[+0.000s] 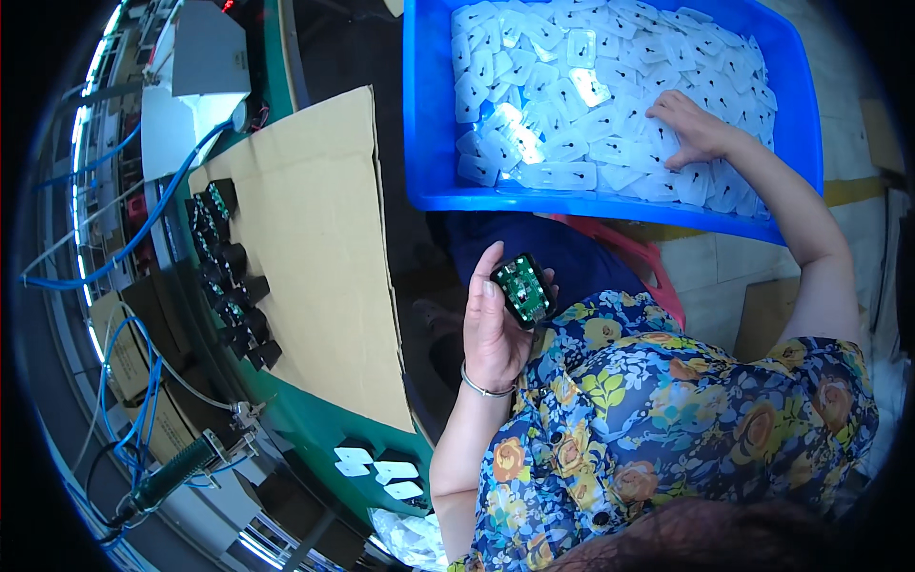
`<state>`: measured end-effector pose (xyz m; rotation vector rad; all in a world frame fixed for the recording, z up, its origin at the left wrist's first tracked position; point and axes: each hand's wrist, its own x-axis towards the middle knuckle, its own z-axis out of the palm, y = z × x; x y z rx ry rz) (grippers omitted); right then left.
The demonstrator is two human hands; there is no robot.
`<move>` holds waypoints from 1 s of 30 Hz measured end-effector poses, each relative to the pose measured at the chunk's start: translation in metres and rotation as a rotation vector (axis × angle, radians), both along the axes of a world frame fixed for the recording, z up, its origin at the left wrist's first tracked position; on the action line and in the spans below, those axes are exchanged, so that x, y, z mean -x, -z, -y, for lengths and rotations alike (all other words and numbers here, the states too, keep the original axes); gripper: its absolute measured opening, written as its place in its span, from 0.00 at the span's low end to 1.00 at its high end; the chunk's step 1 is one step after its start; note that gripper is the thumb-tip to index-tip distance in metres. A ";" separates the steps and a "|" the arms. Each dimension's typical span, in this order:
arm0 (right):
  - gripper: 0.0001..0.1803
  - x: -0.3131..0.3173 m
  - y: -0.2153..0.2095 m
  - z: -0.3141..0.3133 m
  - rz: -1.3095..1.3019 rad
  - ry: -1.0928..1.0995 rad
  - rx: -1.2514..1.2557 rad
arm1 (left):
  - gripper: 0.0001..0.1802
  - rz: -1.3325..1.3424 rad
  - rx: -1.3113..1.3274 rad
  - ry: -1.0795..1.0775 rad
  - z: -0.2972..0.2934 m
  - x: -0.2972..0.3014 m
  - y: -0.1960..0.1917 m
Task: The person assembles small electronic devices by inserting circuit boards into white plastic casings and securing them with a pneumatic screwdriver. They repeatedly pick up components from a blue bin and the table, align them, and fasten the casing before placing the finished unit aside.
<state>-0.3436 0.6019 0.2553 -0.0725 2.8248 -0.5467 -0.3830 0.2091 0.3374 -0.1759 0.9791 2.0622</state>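
Note:
My left hand [498, 334] is wrapped round a small black housing with a green circuit board [523, 289] set in it. The board faces up, and small white parts dot it. Off to the right, my right hand [694, 132] is over the heap of flat translucent plastic pieces [610, 124] in a blue bin [610, 202]. Its fingers are curved and apart, at the surface of the heap, and I see nothing held in them. Each piece is roughly rectangular with a small dark mark.
On the green bench at the left lies a cardboard sheet [305, 257]. Several black housings with circuit boards [229, 276] stand along its far edge. White rectangular pieces [376, 467] lie near a clear plastic bag [410, 539]. A screwdriver-like tool [176, 477] and blue cables [143, 253] are farther left.

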 end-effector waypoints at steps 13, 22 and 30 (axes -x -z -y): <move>0.38 0.031 -0.105 0.201 -0.151 -0.344 0.507 | 0.36 -0.177 -0.048 0.301 0.027 -0.004 0.000; 0.30 0.039 -0.055 0.274 0.619 0.287 2.148 | 0.36 -0.186 -0.051 0.080 0.061 -0.022 -0.001; 0.34 0.055 -0.070 0.295 0.614 0.461 2.313 | 0.26 -0.016 -0.044 -0.387 0.066 -0.027 -0.032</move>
